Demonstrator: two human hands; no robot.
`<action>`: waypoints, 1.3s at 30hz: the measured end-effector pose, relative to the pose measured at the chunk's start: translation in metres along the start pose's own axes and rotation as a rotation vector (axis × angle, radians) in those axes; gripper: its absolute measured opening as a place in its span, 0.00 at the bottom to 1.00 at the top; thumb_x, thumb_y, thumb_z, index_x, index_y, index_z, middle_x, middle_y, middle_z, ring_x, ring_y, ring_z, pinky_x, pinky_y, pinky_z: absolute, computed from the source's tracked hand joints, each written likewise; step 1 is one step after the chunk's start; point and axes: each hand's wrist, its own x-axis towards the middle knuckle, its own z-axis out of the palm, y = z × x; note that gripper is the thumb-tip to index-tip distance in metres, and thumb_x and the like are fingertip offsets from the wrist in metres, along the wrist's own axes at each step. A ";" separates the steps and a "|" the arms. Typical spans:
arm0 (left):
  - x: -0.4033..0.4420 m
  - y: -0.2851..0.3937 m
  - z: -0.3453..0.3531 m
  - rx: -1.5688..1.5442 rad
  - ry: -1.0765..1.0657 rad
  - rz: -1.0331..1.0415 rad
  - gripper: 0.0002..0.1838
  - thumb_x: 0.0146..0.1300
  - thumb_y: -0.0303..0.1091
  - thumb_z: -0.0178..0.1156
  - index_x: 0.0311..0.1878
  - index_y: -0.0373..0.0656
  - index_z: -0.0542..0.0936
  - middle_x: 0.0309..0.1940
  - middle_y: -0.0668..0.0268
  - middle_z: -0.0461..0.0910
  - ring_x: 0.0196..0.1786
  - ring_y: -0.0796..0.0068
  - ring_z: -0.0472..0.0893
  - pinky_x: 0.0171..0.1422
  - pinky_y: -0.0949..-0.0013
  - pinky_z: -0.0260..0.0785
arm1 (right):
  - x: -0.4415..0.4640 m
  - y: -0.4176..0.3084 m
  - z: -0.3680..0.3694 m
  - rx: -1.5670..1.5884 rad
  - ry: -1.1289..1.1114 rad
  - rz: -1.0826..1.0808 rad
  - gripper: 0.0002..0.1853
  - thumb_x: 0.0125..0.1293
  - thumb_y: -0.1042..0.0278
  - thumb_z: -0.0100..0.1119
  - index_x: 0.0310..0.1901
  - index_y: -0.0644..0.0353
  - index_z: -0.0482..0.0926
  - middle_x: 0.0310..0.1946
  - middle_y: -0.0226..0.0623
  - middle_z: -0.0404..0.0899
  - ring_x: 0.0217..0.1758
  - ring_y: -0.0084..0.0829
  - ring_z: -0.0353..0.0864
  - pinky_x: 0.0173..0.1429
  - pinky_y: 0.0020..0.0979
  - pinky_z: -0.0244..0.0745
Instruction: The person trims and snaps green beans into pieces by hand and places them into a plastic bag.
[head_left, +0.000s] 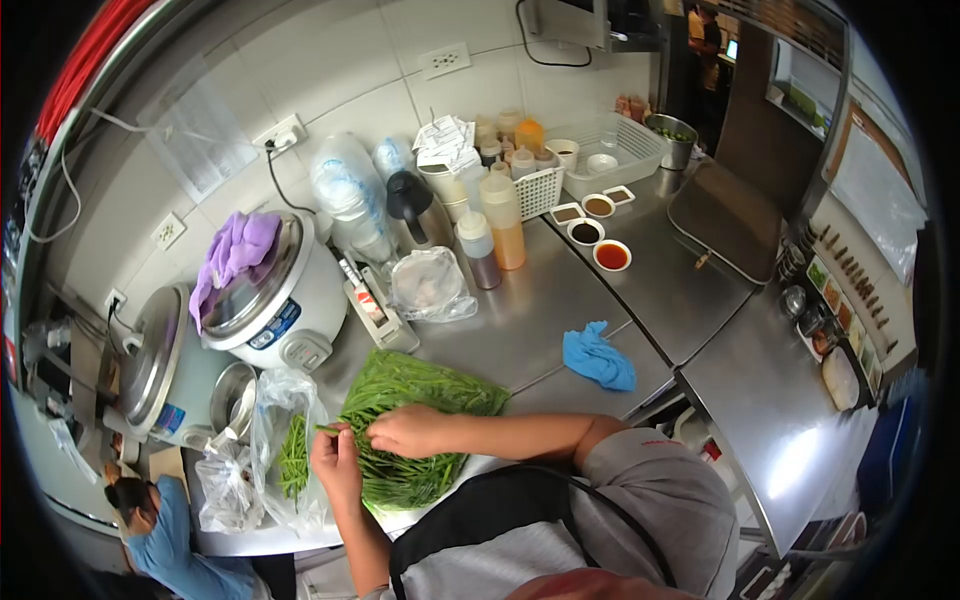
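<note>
A large heap of long green beans lies on and in clear plastic on the steel counter. My left hand is closed at the heap's left edge, its fingertips pinching a green bean. Just right of it, my right hand rests over the heap with its fingers curled; what they hold, if anything, is hidden. Left of my hands stands an open clear plastic bag with cut green pieces inside.
Rice cookers and a steel bowl stand left. Behind are squeeze bottles, a wrapped bag and sauce dishes. A blue cloth lies right. A person in blue is at lower left.
</note>
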 end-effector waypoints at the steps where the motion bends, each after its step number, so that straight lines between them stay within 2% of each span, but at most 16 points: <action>1: 0.000 -0.003 0.001 -0.008 -0.008 0.009 0.02 0.58 0.26 0.53 0.32 0.37 0.73 0.19 0.73 0.69 0.20 0.87 0.65 0.24 0.83 0.57 | 0.000 0.001 0.003 0.046 0.016 -0.056 0.13 0.60 0.59 0.47 0.36 0.59 0.75 0.33 0.43 0.76 0.38 0.43 0.75 0.41 0.40 0.69; 3: -0.002 -0.006 0.000 -0.020 -0.024 0.022 0.03 0.59 0.26 0.53 0.33 0.37 0.73 0.19 0.72 0.69 0.20 0.87 0.65 0.24 0.82 0.57 | 0.002 0.002 0.006 0.014 -0.047 -0.014 0.12 0.59 0.59 0.48 0.34 0.59 0.75 0.31 0.42 0.76 0.37 0.43 0.75 0.40 0.40 0.69; 9: -0.003 -0.004 -0.001 -0.092 -0.005 -0.006 0.05 0.59 0.29 0.53 0.33 0.37 0.72 0.19 0.71 0.69 0.20 0.85 0.66 0.23 0.81 0.58 | -0.004 0.000 -0.002 0.087 0.083 0.022 0.12 0.59 0.59 0.49 0.31 0.59 0.74 0.28 0.41 0.75 0.33 0.44 0.75 0.37 0.41 0.68; 13: -0.003 -0.003 -0.005 -0.295 -0.006 -0.176 0.07 0.60 0.32 0.53 0.34 0.38 0.72 0.19 0.70 0.69 0.19 0.84 0.66 0.23 0.80 0.58 | -0.004 -0.006 -0.003 0.229 0.299 -0.234 0.07 0.58 0.65 0.52 0.29 0.59 0.74 0.25 0.41 0.73 0.31 0.44 0.73 0.33 0.37 0.68; 17: -0.003 0.010 -0.001 -0.321 0.030 -0.197 0.07 0.58 0.31 0.53 0.33 0.37 0.73 0.20 0.69 0.70 0.21 0.81 0.69 0.25 0.78 0.60 | -0.003 -0.013 -0.003 0.367 0.362 -0.185 0.06 0.59 0.68 0.52 0.28 0.60 0.73 0.24 0.41 0.72 0.27 0.40 0.72 0.31 0.33 0.67; 18: -0.002 0.020 -0.002 -0.226 0.045 -0.186 0.07 0.57 0.31 0.54 0.31 0.37 0.74 0.21 0.68 0.71 0.23 0.81 0.70 0.27 0.78 0.61 | -0.001 -0.009 -0.002 0.448 0.333 -0.226 0.07 0.60 0.68 0.50 0.28 0.61 0.73 0.23 0.37 0.73 0.24 0.31 0.73 0.31 0.30 0.68; 20: 0.003 0.023 -0.011 -0.071 -0.029 -0.101 0.08 0.57 0.32 0.55 0.32 0.35 0.74 0.22 0.68 0.73 0.25 0.80 0.72 0.29 0.78 0.63 | -0.003 -0.012 -0.008 0.759 0.047 -0.034 0.10 0.64 0.66 0.46 0.28 0.61 0.73 0.22 0.28 0.73 0.24 0.18 0.71 0.30 0.21 0.68; 22: 0.003 0.019 -0.017 -0.120 -0.086 -0.068 0.07 0.58 0.30 0.54 0.33 0.35 0.75 0.26 0.68 0.74 0.26 0.81 0.73 0.32 0.78 0.65 | -0.004 -0.015 -0.008 1.051 -0.064 0.076 0.13 0.64 0.64 0.44 0.25 0.60 0.71 0.19 0.27 0.70 0.21 0.16 0.67 0.26 0.19 0.64; 26: 0.003 0.013 -0.019 -0.140 -0.128 0.020 0.05 0.58 0.27 0.53 0.33 0.35 0.75 0.25 0.68 0.74 0.26 0.82 0.72 0.31 0.78 0.65 | 0.000 -0.018 -0.012 1.105 -0.122 0.134 0.14 0.62 0.66 0.44 0.21 0.61 0.69 0.15 0.28 0.66 0.17 0.15 0.62 0.22 0.19 0.59; 27: 0.007 0.008 -0.026 -0.045 -0.019 0.013 0.05 0.59 0.27 0.53 0.33 0.36 0.75 0.24 0.68 0.74 0.25 0.82 0.72 0.31 0.79 0.64 | 0.001 -0.014 -0.011 1.174 -0.136 0.138 0.14 0.62 0.65 0.44 0.21 0.61 0.69 0.14 0.28 0.66 0.16 0.15 0.62 0.22 0.19 0.59; 30: 0.029 -0.023 -0.057 0.112 0.266 0.001 0.05 0.59 0.28 0.52 0.33 0.36 0.75 0.22 0.69 0.74 0.25 0.83 0.71 0.30 0.79 0.64 | 0.001 -0.012 -0.020 1.677 -0.335 -0.111 0.13 0.63 0.68 0.42 0.21 0.61 0.68 0.16 0.28 0.66 0.19 0.16 0.64 0.26 0.20 0.61; 31: 0.035 -0.036 -0.078 0.086 0.342 -0.006 0.06 0.59 0.29 0.52 0.32 0.36 0.75 0.22 0.69 0.74 0.25 0.84 0.71 0.30 0.79 0.63 | 0.001 -0.016 -0.027 1.447 -0.246 -0.057 0.12 0.62 0.68 0.43 0.22 0.61 0.68 0.17 0.29 0.67 0.20 0.16 0.65 0.26 0.20 0.61; 33: 0.046 -0.061 -0.115 0.303 0.404 -0.048 0.07 0.58 0.29 0.53 0.33 0.35 0.75 0.21 0.65 0.75 0.23 0.79 0.72 0.30 0.76 0.64 | 0.003 -0.023 -0.040 0.982 -0.069 0.037 0.11 0.61 0.69 0.44 0.23 0.62 0.69 0.19 0.30 0.69 0.22 0.17 0.66 0.28 0.21 0.63; 34: 0.046 -0.072 -0.129 0.398 0.407 -0.084 0.08 0.57 0.30 0.54 0.36 0.35 0.75 0.23 0.62 0.76 0.25 0.74 0.73 0.32 0.73 0.65 | 0.006 -0.017 -0.039 0.830 -0.040 0.068 0.08 0.57 0.69 0.50 0.25 0.64 0.71 0.20 0.30 0.71 0.22 0.21 0.69 0.29 0.23 0.67; 36: 0.047 -0.089 -0.151 0.586 0.411 -0.148 0.14 0.54 0.32 0.56 0.42 0.34 0.74 0.27 0.56 0.77 0.30 0.65 0.76 0.37 0.68 0.68 | 0.010 -0.012 -0.037 0.549 -0.050 0.044 0.07 0.56 0.69 0.51 0.27 0.63 0.73 0.20 0.32 0.72 0.23 0.23 0.70 0.29 0.25 0.67; 39: 0.038 -0.107 -0.162 0.945 0.396 -0.153 0.24 0.51 0.35 0.59 0.51 0.35 0.69 0.40 0.46 0.73 0.43 0.52 0.74 0.47 0.61 0.66 | 0.012 0.000 -0.031 0.162 -0.091 -0.006 0.08 0.53 0.66 0.54 0.31 0.62 0.75 0.25 0.37 0.75 0.26 0.31 0.75 0.32 0.30 0.69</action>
